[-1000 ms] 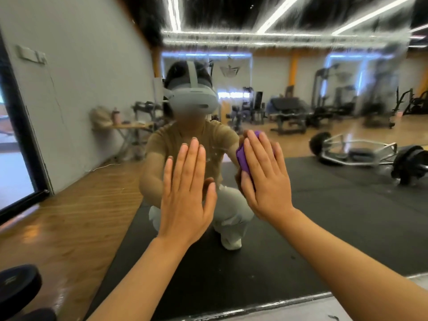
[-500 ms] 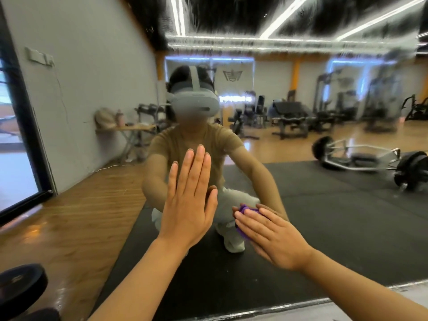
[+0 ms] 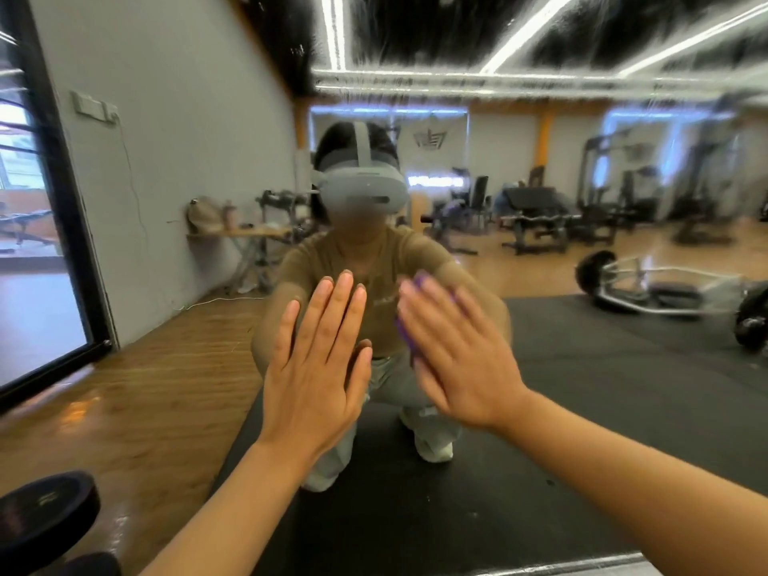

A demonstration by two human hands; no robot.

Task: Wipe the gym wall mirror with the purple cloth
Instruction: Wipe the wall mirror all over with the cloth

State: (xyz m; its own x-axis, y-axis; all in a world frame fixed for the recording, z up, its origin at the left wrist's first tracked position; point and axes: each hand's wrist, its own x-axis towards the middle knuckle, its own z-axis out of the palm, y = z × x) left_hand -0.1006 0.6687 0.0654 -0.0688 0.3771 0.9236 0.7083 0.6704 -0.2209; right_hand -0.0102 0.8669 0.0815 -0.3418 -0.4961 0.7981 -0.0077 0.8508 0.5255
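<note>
Hands (image 3: 318, 370) meet gym mirror (image 3: 623, 367).
Left hand lies flat, fingers straight; right hand (image 3: 461, 359), blurred, presses purple cloth (image 3: 422, 280) against the glass.

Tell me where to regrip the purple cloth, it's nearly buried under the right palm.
Probably take the purple cloth by the strip showing at the thumb side of the right hand, coming from the left. It lies flat against the mirror, pressed there by straight fingers, so only that edge is free.
</note>
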